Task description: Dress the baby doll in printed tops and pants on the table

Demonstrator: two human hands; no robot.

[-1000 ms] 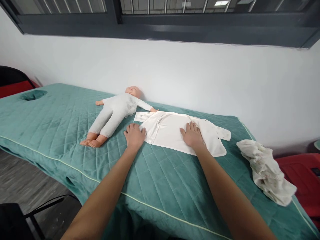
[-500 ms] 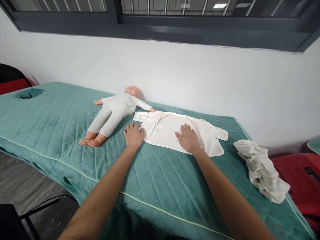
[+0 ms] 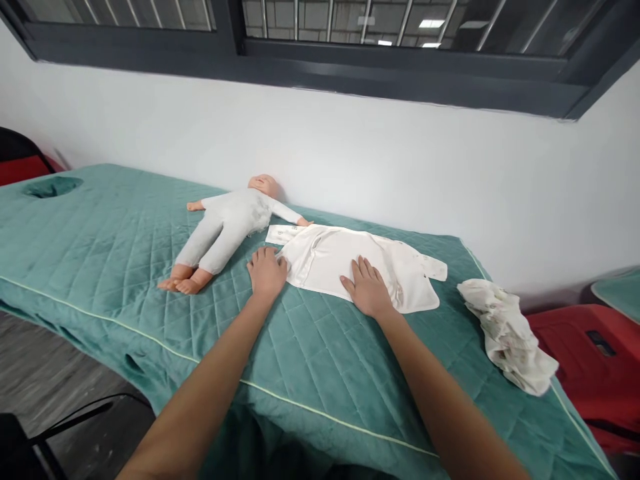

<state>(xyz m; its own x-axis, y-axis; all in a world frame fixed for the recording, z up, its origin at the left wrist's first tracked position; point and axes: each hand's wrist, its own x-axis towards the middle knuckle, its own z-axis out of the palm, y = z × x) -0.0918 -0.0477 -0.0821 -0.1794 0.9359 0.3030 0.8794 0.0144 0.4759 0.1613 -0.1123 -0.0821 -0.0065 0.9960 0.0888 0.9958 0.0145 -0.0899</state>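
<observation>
A white baby garment (image 3: pixel 345 257) lies spread flat on a green quilted bed (image 3: pixel 125 267). My left hand (image 3: pixel 267 272) rests at its left lower corner, fingers loosely curled on the edge of the cloth. Flat on the garment's near edge lies my right hand (image 3: pixel 367 288), fingers stretched out. A baby doll (image 3: pixel 225 227) in a pale grey suit lies on its back just left of the garment, one arm touching the garment's sleeve.
A crumpled white cloth (image 3: pixel 505 333) sits near the bed's right end. A white wall runs right behind the bed under a dark window frame. Red seats (image 3: pixel 585 353) stand to the right, and a dark chair frame is at lower left.
My right hand has slid left and toward me across the garment, from its middle to its near edge. My left hand has hardly moved.
</observation>
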